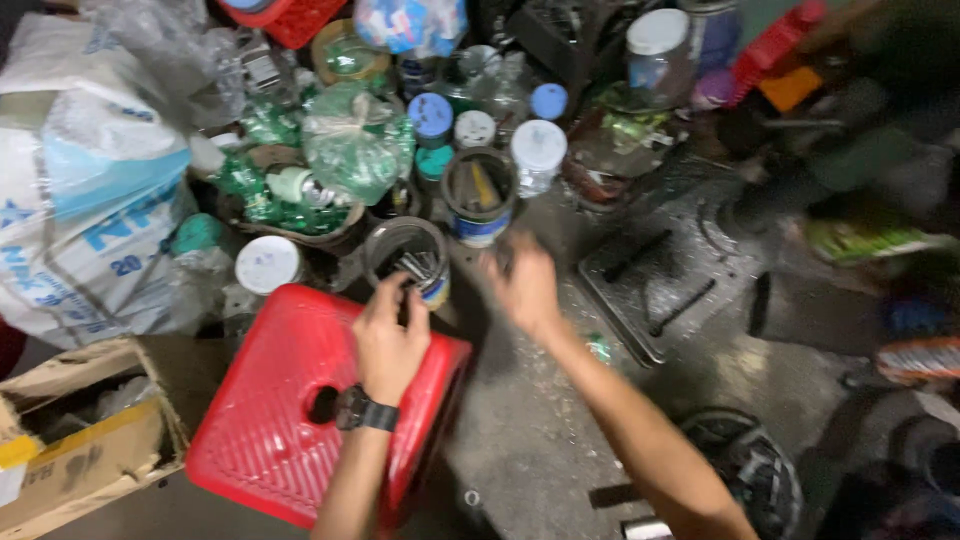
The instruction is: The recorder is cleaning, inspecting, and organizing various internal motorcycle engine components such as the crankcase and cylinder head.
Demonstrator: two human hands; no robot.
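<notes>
Head view, as I log it from my remote station. Centre frame: my left hand (390, 340), black watch (362, 410) at the wrist, fingers curled at the rim of an open round tin (408, 260) holding grey metal bits; I cannot tell whether it grasps anything. My right hand (525, 285), just right of that tin, is blurred; fingers look loosely spread, grip cannot be told.

Lower centre-left: red plastic stool (290, 400), ribbed top with a round hole, under the left forearm.

Above the tin: a second open can (480, 195), blue-and-white band, yellow stick inside. Around it, small jars with white lids (538, 145) and blue lids (431, 113), round, smooth plastic.

Upper centre-left: clear crinkled plastic bags (350, 145) of green pieces. A white round lid (267, 264) lies left of the tin.

Left edge: white woven sack (80, 250) with blue print, a pale blue bag lying over it.

Lower left: torn brown cardboard box (85, 440).

Centre right: dark flat metal tray (650, 285) with long bolts, on gritty grey concrete floor (530, 430).

Top: red basket (300, 18).
</notes>
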